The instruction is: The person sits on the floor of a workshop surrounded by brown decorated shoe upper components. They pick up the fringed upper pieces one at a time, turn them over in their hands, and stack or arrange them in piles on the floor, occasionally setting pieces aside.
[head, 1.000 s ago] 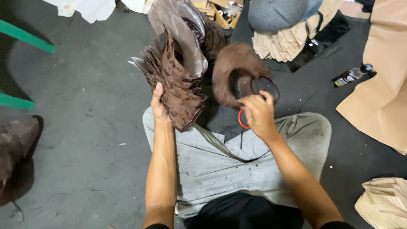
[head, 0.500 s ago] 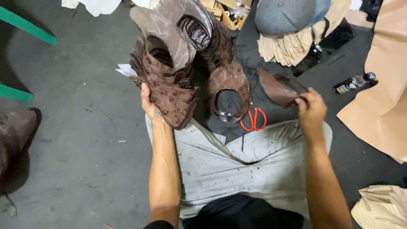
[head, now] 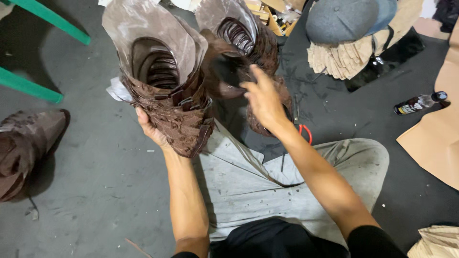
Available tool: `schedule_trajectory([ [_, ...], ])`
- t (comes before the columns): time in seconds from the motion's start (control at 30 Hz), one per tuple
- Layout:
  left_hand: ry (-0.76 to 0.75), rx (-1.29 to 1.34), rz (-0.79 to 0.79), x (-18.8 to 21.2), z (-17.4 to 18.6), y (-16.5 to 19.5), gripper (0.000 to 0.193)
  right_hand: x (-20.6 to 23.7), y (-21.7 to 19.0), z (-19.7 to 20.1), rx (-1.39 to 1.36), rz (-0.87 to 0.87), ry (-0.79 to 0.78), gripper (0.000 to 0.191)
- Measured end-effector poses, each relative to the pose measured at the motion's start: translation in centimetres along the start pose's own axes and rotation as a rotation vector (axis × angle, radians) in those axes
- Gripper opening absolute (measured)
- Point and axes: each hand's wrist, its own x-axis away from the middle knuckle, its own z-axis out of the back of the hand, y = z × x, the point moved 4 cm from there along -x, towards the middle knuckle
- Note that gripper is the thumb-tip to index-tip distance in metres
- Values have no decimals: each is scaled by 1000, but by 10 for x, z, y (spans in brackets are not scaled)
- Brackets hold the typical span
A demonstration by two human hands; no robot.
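Observation:
My left hand grips from below a thick nested stack of brown leather shoe uppers, lifted above my lap with its openings facing me. My right hand is just to the right of it and holds a dark brown leather piece, blurred, between the held stack and a second stack of brown uppers standing on the floor behind. Red-handled scissors lie by my right forearm, partly hidden by it.
I sit on a grey floor in grey trousers. A brown leather pile lies at left, green chair legs top left. A grey cap rests on tan paper patterns. A small bottle and brown sheet lie at right.
My right hand reached right, picked up a brown leather piece and swung back left to the stacks. My left hand raised the held stack closer to the camera.

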Motion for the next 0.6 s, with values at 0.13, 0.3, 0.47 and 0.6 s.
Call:
schedule_trajectory([
  [0.13,-33,-136,-42,1,-1,1,74,-11,-5,-6,-214,-254,36,35],
  [0.3,-34,-76,236,13,7,-45,72,-3,-18,36,-898,-312,105,26],
  [0.47,-120,-276,363,30,1,-101,73,2,-24,60,-1046,-462,-183,29],
  [0.6,-141,-279,354,31,3,-102,74,0,-12,80,-1010,-447,99,25],
])
